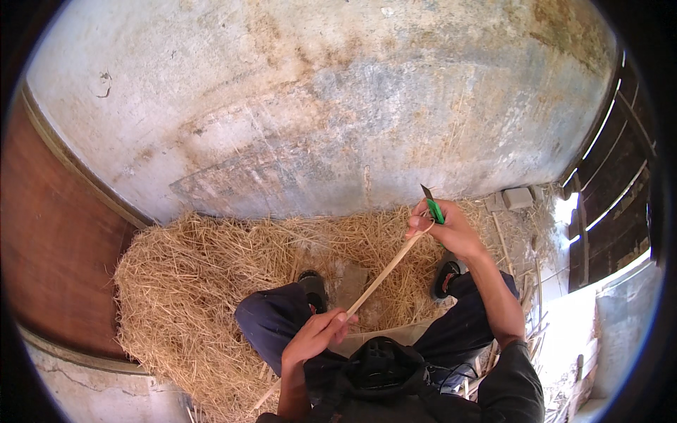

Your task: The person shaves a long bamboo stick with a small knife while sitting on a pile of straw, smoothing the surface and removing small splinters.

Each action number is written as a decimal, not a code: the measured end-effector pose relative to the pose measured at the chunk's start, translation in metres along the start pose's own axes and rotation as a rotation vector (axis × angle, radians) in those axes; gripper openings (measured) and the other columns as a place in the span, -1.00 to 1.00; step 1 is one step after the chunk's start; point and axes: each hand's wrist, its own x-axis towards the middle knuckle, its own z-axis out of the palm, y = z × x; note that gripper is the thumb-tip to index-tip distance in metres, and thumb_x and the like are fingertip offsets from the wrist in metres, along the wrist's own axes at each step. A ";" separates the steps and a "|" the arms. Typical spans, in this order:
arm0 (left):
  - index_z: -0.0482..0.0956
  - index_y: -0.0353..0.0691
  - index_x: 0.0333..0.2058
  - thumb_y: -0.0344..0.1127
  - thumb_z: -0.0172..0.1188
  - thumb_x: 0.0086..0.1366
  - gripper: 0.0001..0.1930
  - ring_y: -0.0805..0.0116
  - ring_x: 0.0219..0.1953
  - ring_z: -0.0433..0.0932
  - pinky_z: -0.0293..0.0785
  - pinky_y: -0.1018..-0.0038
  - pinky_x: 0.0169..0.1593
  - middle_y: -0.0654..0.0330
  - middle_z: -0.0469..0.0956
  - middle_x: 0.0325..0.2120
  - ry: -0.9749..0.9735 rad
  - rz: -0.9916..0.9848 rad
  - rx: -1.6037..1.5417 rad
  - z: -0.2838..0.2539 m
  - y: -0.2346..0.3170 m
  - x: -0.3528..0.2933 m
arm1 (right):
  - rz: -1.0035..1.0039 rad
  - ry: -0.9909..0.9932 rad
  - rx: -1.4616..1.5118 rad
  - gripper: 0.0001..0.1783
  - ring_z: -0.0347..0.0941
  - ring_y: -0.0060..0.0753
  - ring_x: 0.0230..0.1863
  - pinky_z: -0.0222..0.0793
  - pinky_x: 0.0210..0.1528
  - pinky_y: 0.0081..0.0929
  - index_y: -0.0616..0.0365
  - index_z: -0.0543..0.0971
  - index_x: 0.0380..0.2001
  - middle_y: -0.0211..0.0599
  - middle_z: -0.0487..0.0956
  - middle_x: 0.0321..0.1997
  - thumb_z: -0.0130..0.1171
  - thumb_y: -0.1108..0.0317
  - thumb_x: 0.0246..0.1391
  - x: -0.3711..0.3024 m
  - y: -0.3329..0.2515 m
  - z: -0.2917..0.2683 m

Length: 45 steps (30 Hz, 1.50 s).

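Observation:
A long, pale strip of wood or bamboo (pixel 384 273) slants across my lap, its upper end at my right hand and its lower end past my left forearm. My left hand (pixel 319 335) is closed around it above my left knee. In my raised right hand (pixel 455 229) is a green utility knife (pixel 436 211), its dark blade out and pointing up and away. The fingers of that hand also touch the strip's upper end, where a thin curled sliver stands off. Whether the blade touches the strip I cannot tell.
Loose straw (pixel 183 282) lies heaped on the left and spreads around my feet. Ahead rises a stained plaster wall (pixel 317 120). A brown wooden panel (pixel 63 240) stands at left. On the right are a brick (pixel 517 198), dark slatted boards (pixel 613 190) and scattered thin sticks.

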 end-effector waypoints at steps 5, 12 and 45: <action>0.61 -0.36 0.17 -0.16 -0.02 0.71 -0.61 0.54 -0.41 0.50 0.49 0.47 -0.31 0.29 0.54 -0.40 0.122 0.184 -0.021 0.023 0.025 0.027 | -0.004 -0.024 -0.045 -0.85 0.75 -0.38 -0.16 0.58 0.07 -0.37 0.24 0.64 -0.13 -0.25 0.74 -0.19 0.32 0.39 0.36 0.001 0.009 0.009; 0.60 -0.28 0.26 -0.20 -0.01 0.71 -0.61 0.62 -0.56 0.38 0.36 0.55 -0.47 0.35 0.44 -0.45 0.076 0.142 -0.041 0.028 0.041 0.045 | -0.044 0.297 -0.059 -0.72 0.61 -0.52 -0.13 0.45 0.06 -0.44 0.19 0.66 0.03 -0.32 0.76 -0.13 0.29 0.25 0.40 -0.002 -0.030 -0.018; 0.38 -0.24 0.37 -0.35 0.28 0.48 -0.46 -0.14 0.44 0.38 0.20 -0.09 0.52 -0.04 0.46 0.31 0.341 0.805 0.730 0.025 0.139 0.090 | -0.017 -0.002 -0.065 -0.76 0.62 -0.66 -0.25 0.51 -0.15 -0.53 0.23 0.69 -0.11 -0.42 0.73 -0.33 0.49 0.36 0.25 -0.010 -0.008 0.009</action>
